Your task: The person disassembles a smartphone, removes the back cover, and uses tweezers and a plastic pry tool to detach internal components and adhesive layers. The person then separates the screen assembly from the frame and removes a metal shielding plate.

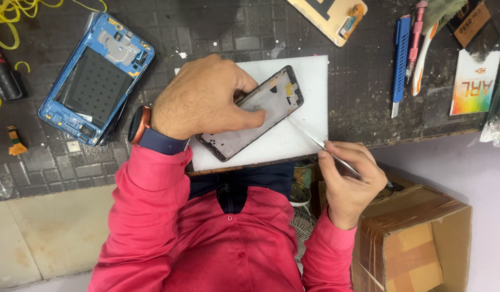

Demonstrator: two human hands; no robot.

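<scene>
The left hand (204, 100) lies on top of a dark phone frame (261, 108), with the fingers bent and pressing it down on a white mat (309, 92). The frame lies slanted on the mat, its upper end pointing to about 1 o'clock. On the left wrist there is a watch with an orange rim (142, 125).

The right hand (350, 181) is at about 4 o'clock from the frame, just past the edge of the bench (363, 92). Its fingers are closed on thin metal tweezers (320, 143). The tip of the tweezers points to 10 o'clock and comes near the right edge of the frame; I cannot tell if it touches.

At 9 o'clock from the mat lies a blue phone housing (96, 78), well apart from the hands. At 2 o'clock lie a blue cutter (400, 62) and a pink and white tool (418, 48) side by side. A cardboard box (418, 243) stands below the bench, just beside the right hand.
</scene>
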